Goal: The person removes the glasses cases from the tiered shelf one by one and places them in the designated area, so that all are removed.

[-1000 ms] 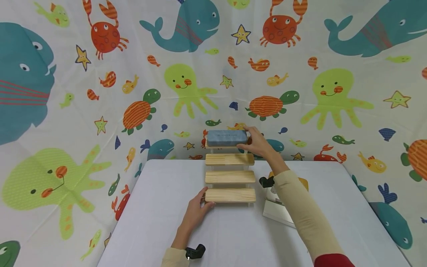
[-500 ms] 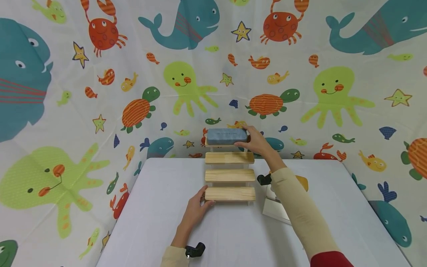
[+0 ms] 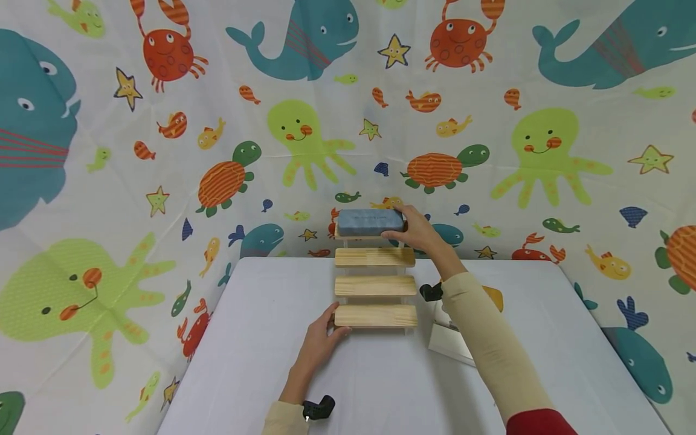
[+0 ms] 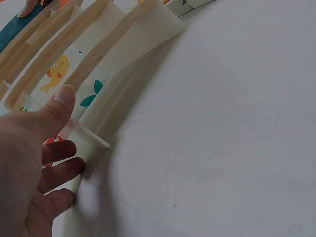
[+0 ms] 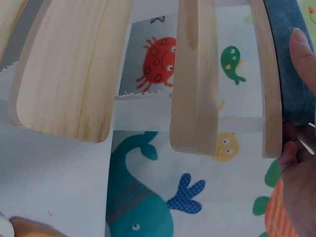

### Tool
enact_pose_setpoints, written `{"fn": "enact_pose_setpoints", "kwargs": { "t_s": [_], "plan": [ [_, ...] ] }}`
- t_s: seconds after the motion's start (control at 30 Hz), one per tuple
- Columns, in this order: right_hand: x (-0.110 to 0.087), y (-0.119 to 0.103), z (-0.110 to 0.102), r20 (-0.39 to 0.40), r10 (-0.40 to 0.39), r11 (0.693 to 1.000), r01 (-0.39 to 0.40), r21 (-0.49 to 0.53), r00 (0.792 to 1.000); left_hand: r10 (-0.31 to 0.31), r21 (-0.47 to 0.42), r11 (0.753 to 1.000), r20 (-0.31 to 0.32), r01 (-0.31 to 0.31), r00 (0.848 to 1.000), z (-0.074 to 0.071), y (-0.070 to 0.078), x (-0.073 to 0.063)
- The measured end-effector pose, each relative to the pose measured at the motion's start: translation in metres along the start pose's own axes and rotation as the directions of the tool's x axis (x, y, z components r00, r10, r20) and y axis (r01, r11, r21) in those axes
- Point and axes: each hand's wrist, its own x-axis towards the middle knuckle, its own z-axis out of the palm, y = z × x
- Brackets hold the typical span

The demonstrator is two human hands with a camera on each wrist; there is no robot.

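A stepped wooden display rack [image 3: 375,316] with several slats rising to the back stands on the table. On its top slat lies a long blue-grey case [image 3: 370,222] with faint lettering on the front. My right hand [image 3: 418,232] grips the right end of that case, thumb in front and fingers behind. In the right wrist view the thumb [image 5: 300,47] lies on the blue surface. At the lowest slat's left end, my left hand [image 3: 321,341] holds the rack between thumb and index finger. The left wrist view shows the thumb [image 4: 64,96] against the slat's front edge; the other fingers touch no slat.
Right of the rack, partly hidden by the right forearm, are a white box-like object [image 3: 450,344] and something orange-yellow [image 3: 493,297]. A cloth backdrop [image 3: 326,54] printed with sea animals hangs directly behind the white table [image 3: 261,314].
My right thumb and fingers lie slightly further left on the blue case than one second ago. The case, the rack and the left hand look unmoved.
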Motion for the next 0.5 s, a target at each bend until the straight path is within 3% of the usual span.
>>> {"fn": "enact_pose_setpoints", "kwargs": {
  "t_s": [0.23, 0.5],
  "plan": [
    [-0.0011, -0.0004, 0.0002, 0.003, -0.016, 1.000, 0.016, -0.024, 1.000, -0.027, 0.004, 1.000, 0.006, 0.027, 1.000, 0.0010, -0.0002, 0.0004],
    [-0.0010, -0.0027, -0.0007, 0.013, -0.011, 1.000, 0.012, -0.029, 1.000, -0.010, 0.024, 1.000, -0.001, 0.011, 1.000, 0.0000, 0.0004, -0.0004]
  ]
}}
